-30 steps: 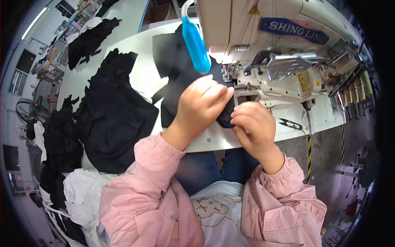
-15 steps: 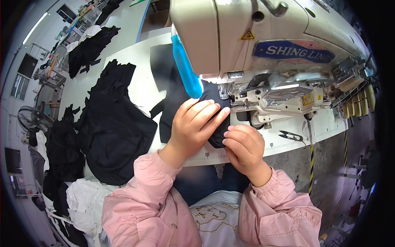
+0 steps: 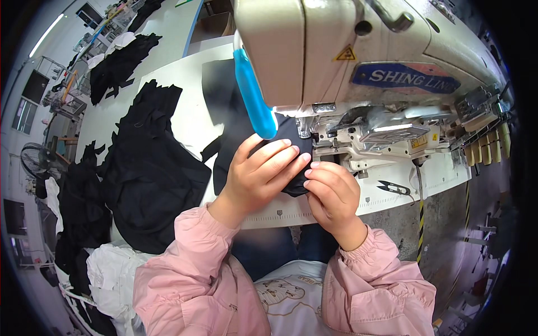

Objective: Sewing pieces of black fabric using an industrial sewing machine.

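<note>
Change: both hands sit closer to the sewing machine head [image 3: 358, 61] than a second ago, and the view has tipped in so that the machine fills the upper right of the picture; the black fabric piece [image 3: 280, 140] has been fed in toward the needle area.
Left hand: left hand [image 3: 259, 175] lies flat on the black fabric piece, fingers [image 3: 280, 159] spread and extended, pressing the cloth down onto the table just in front of the presser foot [image 3: 305, 133].
Right hand: right hand [image 3: 332, 193] is curled at the cloth's near right edge, fingers together and pinching a fold of it; the tips touch those of the left hand.
Fabric: dark, limp, partly under the blue tube [image 3: 253, 92] that hangs from the machine; its far end runs back across the white table [image 3: 185, 120] toward the far edge.
Reading: the pictures suggest that the edge is being lined up at the presser foot, with the seam start close; whether the needle is down is hidden.
Left side of table: heap of black garment pieces [image 3: 148, 173] lies beside the left forearm, more black pieces [image 3: 117, 61] near the far left corner.
Right side of table: thread snips [image 3: 395, 189] rest near the front edge, apart from both hands.
Front edge: printed ruler strip [image 3: 280, 215] runs under the wrists.
</note>
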The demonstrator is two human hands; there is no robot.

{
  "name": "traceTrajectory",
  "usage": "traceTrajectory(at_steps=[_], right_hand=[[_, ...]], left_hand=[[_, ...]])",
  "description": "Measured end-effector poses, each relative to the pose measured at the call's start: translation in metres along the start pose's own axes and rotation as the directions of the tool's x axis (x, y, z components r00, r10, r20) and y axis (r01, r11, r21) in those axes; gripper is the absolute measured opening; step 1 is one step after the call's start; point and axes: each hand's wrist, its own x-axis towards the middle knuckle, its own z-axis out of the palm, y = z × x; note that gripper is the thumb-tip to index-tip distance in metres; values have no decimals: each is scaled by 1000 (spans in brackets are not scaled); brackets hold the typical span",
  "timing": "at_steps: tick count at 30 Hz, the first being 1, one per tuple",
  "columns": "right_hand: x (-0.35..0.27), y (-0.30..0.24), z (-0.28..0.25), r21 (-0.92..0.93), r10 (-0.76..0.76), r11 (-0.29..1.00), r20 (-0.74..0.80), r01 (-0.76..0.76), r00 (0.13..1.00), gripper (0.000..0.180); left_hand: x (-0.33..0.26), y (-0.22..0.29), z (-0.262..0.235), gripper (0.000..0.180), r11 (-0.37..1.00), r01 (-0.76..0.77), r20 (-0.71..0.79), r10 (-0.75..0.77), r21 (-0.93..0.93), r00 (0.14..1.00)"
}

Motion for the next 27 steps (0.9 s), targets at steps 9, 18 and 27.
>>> traceTrajectory(at_steps=[9,18,27], right_hand=[[9,8,3,-57,-13,998,-50,10,999,26],[19,12,7,-98,34,994,-58,-40,998,29],[52,11,-15,7,49,999,222,-51,974,25]], left_hand=[[7,-1,-5,22,1000,9,-10,-9,-8,1000],[17,0,-25,22,988,121,120,-109,-98,987],[12,40,-76,32,797,509,98,-507,-324,857]])
